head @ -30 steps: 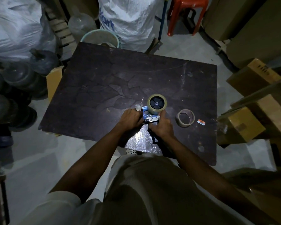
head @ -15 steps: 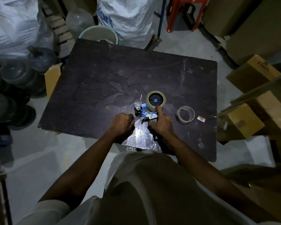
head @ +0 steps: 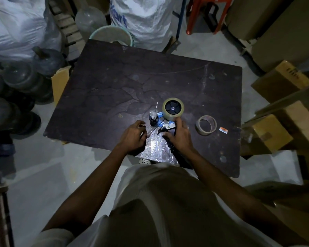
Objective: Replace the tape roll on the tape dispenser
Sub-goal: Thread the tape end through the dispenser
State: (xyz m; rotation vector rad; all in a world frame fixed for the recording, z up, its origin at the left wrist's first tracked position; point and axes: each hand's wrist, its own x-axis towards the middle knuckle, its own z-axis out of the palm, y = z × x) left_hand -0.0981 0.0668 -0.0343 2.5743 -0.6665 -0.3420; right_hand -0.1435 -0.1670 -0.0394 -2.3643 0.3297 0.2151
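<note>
A blue tape dispenser (head: pixel 161 120) lies on the dark table (head: pixel 114 82) near its front edge. A full beige tape roll (head: pixel 173 109) sits on the dispenser's black hub. My right hand (head: pixel 179 136) rests on the dispenser's handle end, one finger touching the lower edge of the roll. My left hand (head: pixel 133 137) hovers just left of the dispenser with fingers curled and apart, holding nothing. A nearly used-up tape ring (head: pixel 206 125) lies flat on the table to the right.
A small orange-white tag (head: pixel 223 130) lies right of the ring. Shiny foil sheet (head: pixel 157 148) sits under my hands. Cardboard boxes (head: pixel 268 138) crowd the right side, water jugs (head: pixel 21 77) the left, a bucket (head: pixel 112 35) and white sack (head: pixel 143 16) behind.
My left hand has come off the dispenser and drawn back to the left and toward me. My right hand shifted slightly, its finger now on the roll's lower edge.
</note>
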